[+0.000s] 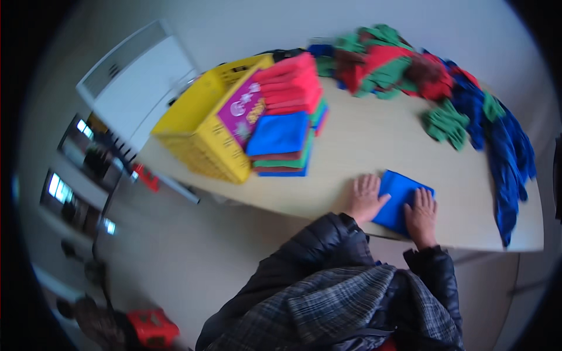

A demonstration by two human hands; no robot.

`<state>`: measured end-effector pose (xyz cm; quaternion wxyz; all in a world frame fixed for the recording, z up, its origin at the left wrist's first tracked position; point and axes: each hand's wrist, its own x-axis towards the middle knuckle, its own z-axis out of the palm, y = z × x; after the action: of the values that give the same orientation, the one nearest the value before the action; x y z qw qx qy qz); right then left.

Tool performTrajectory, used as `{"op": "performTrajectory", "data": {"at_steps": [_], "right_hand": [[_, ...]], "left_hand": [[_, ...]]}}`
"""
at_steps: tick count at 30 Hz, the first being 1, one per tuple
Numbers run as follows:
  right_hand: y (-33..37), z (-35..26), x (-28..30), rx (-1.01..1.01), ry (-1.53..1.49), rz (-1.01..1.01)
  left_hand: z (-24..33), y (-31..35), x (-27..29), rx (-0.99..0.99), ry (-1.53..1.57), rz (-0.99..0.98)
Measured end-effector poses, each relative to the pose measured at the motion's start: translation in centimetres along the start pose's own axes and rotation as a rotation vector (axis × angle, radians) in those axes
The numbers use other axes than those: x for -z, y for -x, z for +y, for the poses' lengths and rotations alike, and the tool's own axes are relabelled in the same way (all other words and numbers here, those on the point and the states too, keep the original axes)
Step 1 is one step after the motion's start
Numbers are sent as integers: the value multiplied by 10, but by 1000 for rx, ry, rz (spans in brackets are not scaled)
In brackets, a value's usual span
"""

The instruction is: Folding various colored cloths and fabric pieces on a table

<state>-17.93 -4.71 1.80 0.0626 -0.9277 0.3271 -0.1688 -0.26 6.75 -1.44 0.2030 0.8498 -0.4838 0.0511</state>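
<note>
A blue cloth [396, 199], folded into a neat flat rectangle, lies at the front edge of the table. My left hand [367, 197] rests flat at its left side, fingers stretched forward and thumb on the cloth. On its right side my right hand [421, 216] lies with the fingers spread over the fabric. Neither hand grips anything. To the left stands a stack of folded cloths with a blue cloth [278, 133] on top and brown, green and blue layers beneath. Behind it rises a taller pile of folded red cloths [288, 83].
A yellow plastic basket [202, 131] stands beside the stacks on the wooden table [357, 137]. Crumpled red, green and brown cloths [386, 64] heap at the back, with a blue cloth [509, 169] trailing down the right side. Red stools [153, 327] stand on the floor at left.
</note>
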Motion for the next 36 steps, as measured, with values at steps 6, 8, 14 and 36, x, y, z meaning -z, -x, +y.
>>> {"op": "performTrajectory", "data": {"at_steps": [6,8,14,36], "right_hand": [[-40,11,-18,94,19,-37],[-41,16,-24,118,30,-47],[-26,-13,-27,125,47,-76],[22,-26,-19,267,-129,50]], "left_hand": [[4,66,69,-146,195,94],[-4,93,75,-128,350,-64],[-31,132,64,109,839,-524],[-113,75,264,620,1664,340]]}}
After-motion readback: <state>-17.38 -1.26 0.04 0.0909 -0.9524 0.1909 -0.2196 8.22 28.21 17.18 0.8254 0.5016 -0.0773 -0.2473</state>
